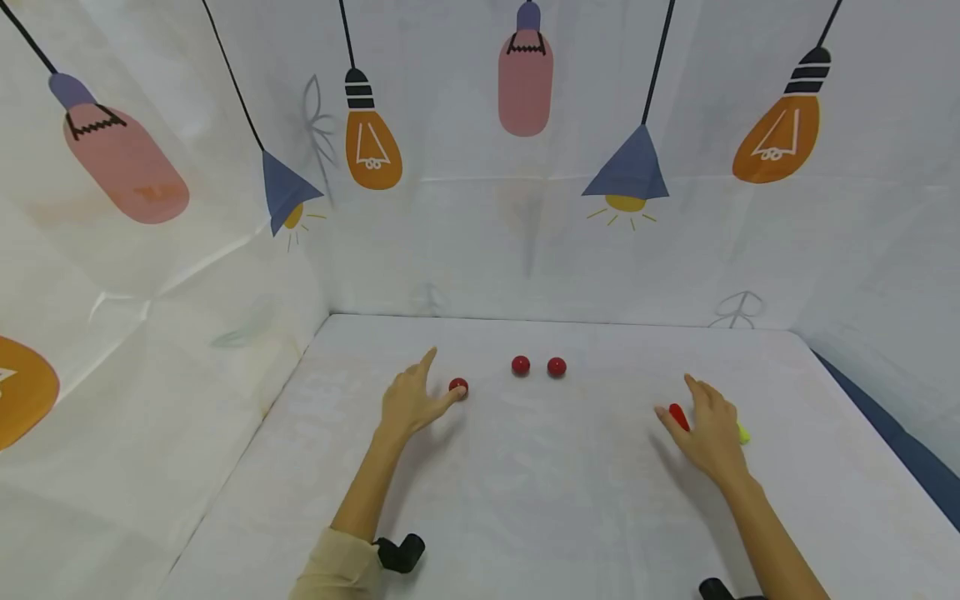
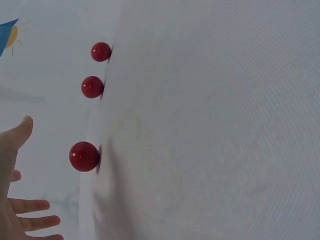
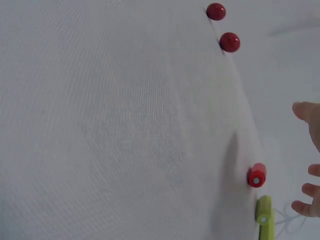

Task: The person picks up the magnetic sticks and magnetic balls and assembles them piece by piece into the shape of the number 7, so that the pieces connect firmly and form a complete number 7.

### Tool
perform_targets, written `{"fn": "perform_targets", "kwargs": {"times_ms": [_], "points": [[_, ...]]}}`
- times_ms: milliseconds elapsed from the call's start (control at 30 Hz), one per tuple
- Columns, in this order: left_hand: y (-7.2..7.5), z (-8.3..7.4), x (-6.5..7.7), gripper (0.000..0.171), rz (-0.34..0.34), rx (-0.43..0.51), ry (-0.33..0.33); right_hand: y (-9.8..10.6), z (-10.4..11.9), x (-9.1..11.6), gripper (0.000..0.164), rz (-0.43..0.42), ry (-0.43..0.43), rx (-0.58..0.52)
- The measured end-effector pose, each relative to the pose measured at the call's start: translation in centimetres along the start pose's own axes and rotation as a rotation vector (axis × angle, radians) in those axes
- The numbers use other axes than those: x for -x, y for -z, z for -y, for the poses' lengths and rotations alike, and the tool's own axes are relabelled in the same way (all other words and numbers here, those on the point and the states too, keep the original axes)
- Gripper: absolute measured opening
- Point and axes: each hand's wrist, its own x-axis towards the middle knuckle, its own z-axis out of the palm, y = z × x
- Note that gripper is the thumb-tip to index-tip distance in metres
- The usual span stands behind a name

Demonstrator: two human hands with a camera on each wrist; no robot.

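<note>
Three glossy red balls lie on the white table toward its far side. My left hand [image 1: 408, 402], fingers spread, is over the leftmost red ball [image 2: 84, 156]; in the head view its thumb overlaps that ball, while in the left wrist view a gap shows between them. The middle red ball [image 1: 521, 365] and the right red ball [image 1: 557, 367] are close together. Above a red marker-like stick [image 3: 257, 175] and a yellow-green one [image 3: 263, 210] hovers my right hand [image 1: 711, 433], its fingers extended and holding nothing. It partly hides both sticks in the head view.
White sheeting printed with hanging lamps forms the back wall [image 1: 480, 242] and the left side. The white table [image 1: 540, 500] ends at a dark blue strip [image 1: 892, 425] on the right. Black wrist mounts [image 1: 401, 553] are on both forearms.
</note>
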Motion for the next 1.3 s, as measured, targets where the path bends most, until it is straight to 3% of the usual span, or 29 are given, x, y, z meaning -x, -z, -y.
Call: {"fn": "perform_targets", "kwargs": {"times_ms": [267,667,900,1300], "points": [[-2.4,1.2,-0.7,0.072,-0.002,0.176,-0.102,-0.4,-1.3,0.3,0.055,-0.069,0.063,0.004],[-4.2,1.8,-1.1,0.056,-0.048,0.254,-0.187,-0.7,-1.9,0.6,0.043,0.022,-0.032,0.018],[-4.7,1.5,-1.2,0.046,-0.048,0.259,-0.189,-1.3,-2.6,1.0,0.031,0.032,-0.027,0.039],[-5.3,1.1,-1.6,0.035,-0.022,0.251,-0.167,-2.2,-3.1,1.1,0.032,-0.002,-0.040,0.042]]}}
